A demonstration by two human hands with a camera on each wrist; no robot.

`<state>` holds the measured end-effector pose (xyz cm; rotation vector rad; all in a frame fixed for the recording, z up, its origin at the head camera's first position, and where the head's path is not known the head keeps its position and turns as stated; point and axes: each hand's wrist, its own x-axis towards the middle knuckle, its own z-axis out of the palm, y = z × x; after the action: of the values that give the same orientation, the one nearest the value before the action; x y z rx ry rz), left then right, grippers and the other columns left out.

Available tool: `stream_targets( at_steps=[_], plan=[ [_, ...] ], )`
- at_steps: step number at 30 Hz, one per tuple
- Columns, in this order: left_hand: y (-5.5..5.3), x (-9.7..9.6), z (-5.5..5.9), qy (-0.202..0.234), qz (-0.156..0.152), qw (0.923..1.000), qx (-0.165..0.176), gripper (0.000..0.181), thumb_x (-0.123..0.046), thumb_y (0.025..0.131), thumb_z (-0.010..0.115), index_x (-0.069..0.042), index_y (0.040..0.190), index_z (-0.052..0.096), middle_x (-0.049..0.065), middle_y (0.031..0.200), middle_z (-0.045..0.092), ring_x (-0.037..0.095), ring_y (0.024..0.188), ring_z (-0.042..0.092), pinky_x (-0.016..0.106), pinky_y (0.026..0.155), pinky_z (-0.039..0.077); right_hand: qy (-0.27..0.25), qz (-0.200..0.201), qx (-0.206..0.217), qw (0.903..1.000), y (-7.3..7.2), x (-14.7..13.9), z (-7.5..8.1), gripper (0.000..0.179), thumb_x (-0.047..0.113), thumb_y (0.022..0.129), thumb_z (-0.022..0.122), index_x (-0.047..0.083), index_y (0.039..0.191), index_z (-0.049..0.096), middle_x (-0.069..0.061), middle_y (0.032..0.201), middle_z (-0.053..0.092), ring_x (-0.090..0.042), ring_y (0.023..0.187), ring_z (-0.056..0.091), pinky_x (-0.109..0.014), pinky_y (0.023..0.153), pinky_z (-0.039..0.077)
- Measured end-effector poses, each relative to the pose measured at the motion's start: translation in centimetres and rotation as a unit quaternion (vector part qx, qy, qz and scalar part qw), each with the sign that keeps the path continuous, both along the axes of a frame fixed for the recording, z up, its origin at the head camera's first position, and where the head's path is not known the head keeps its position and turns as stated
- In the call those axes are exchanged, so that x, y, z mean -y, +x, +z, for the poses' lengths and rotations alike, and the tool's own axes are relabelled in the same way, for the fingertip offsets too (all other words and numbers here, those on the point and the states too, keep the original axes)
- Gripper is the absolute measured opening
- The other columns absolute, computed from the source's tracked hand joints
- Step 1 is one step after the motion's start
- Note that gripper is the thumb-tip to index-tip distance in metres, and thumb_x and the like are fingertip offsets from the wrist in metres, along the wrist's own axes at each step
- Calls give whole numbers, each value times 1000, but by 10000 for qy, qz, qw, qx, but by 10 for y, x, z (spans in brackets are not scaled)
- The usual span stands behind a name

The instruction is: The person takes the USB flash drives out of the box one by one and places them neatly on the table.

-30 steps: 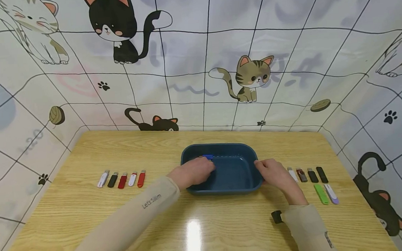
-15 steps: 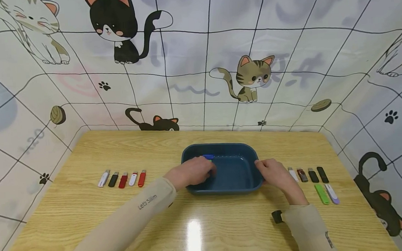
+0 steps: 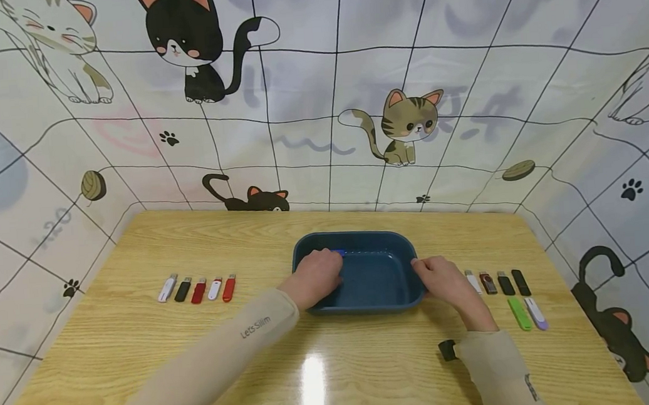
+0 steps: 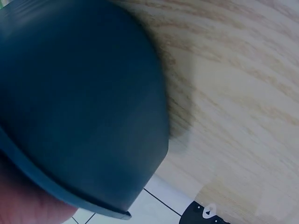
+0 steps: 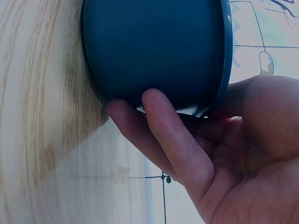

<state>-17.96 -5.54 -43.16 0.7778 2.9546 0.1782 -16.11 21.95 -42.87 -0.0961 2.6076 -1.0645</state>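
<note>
A dark blue plastic basin (image 3: 377, 277) stands on the wooden table. My right hand (image 3: 441, 277) grips its right end, thumb at the rim. In the right wrist view, fingers (image 5: 163, 126) of that hand lie against the outer wall of the basin (image 5: 159, 51). My left hand (image 3: 318, 275) reaches over the left side into the basin. Its fingertips are hidden behind the back of the hand, so whether they hold anything does not show. Just beyond it, a small bright blue item (image 3: 339, 252) lies in the basin, mostly covered. The left wrist view shows mainly the basin's outer wall (image 4: 88, 98).
On the left, several USB sticks (image 3: 197, 291) lie in a row: white, black and red. To the right are several more, among them a green USB stick (image 3: 519, 313) and a white-purple one (image 3: 536, 313). A cat-patterned cloth (image 3: 309, 141) surrounds the table (image 3: 246, 371).
My left hand first drew back slightly to the left, then moved forward and right inside the basin, covering more of the blue item. The right hand keeps its grip on the basin.
</note>
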Motion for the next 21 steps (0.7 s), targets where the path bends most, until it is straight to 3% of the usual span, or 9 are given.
stream_targets(
  at_steps=[5,11,15,21],
  plan=[
    [-1,-2,-2,-94,30,10000,8,17,-21,94,78,-7,87,73,8,83,69,21,77,70,33,65,57,-6,-12,5,10000,0,0,-1,44,25,112,40,-4,103,72,-11,80,63,-23,76,71,-39,69,60],
    [-1,-1,-4,-68,-91,9999,-92,12,-12,98,71,-6,88,72,9,85,70,23,82,70,35,70,58,6,-24,4,10000,0,1,-1,44,26,112,41,0,92,70,-11,76,61,-22,73,70,-40,70,60],
    [0,0,-5,44,-180,9998,-63,18,-7,100,66,-7,83,70,8,79,67,20,74,68,34,65,56,39,-25,-10,10000,0,1,0,44,25,112,40,-3,99,72,-12,81,65,-22,74,70,-40,69,60],
    [-2,0,-4,187,-164,9997,45,22,-10,98,70,-8,76,68,3,68,60,12,59,55,29,57,50,51,-37,-18,10000,1,1,2,46,26,112,40,-7,106,72,-13,85,66,-23,75,71,-42,69,60]
  ],
)
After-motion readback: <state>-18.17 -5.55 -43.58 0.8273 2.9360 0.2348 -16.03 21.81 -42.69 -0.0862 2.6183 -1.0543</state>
